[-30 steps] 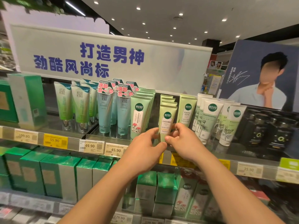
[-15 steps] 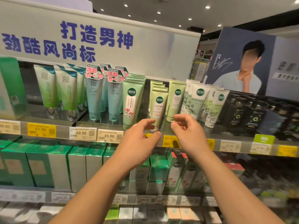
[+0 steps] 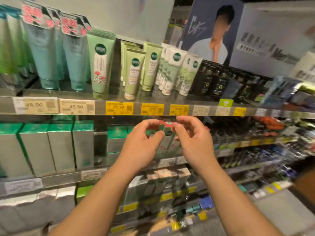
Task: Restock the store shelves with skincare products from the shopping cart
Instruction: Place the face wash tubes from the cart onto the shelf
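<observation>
Pale-green tubes (image 3: 134, 74) with dark round logos stand cap-down on the upper shelf (image 3: 102, 97), above yellow price tags (image 3: 119, 108). Below, the left hand (image 3: 141, 147) and right hand (image 3: 192, 142) hover empty, fingers loosely curled and apart, before red-topped boxes (image 3: 167, 124), mostly hidden and blurred.

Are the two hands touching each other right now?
Apart. The head view shows a gap between the left hand and the right hand; red-topped boxes on the middle shelf show through it.
</observation>
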`<state>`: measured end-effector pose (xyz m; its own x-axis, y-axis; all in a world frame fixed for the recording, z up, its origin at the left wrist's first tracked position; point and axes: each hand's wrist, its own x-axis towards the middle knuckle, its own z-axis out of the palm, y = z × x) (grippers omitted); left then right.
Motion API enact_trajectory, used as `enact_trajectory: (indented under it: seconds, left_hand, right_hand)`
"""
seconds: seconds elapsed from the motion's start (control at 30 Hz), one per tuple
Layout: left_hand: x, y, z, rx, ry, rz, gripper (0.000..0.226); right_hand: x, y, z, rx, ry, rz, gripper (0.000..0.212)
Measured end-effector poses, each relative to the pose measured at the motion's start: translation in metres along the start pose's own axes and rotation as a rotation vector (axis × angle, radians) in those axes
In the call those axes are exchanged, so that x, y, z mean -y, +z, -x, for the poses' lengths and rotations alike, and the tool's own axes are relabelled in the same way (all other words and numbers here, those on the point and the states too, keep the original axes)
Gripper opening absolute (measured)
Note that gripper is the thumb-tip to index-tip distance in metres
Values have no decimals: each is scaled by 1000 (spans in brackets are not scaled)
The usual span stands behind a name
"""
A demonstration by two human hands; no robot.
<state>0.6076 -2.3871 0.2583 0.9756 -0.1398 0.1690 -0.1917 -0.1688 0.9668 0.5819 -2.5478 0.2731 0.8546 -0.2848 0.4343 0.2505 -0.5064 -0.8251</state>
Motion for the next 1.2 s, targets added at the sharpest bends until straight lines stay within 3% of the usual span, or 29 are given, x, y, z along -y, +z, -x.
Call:
enact_trajectory:
  seconds: [0.4,0.5,0.6,0.77,1.03,1.2]
  left_hand:
    - [-45,127,61,388,79,1,25]
    - [-61,168,97,501,89,11,23]
    - [-70,209,138,609,94,26,37]
    - [-82,265,213,762,84,-15,26]
    - [-79,332,320,966,84,-76,27]
    - [-72,358,355,1038,58,-100,23]
  right_hand:
    - [-15,-149,106,-313,173,71,17]
    - [-20,-194,152,-403,243,105,15]
    - [-23,-235,202,-500,302,125,17]
    - [-27,-297,287,-615,383,111,16]
    - [-48,-363,407,-827,526,95,18]
    - [-57,-383,454,-841,618,131,18]
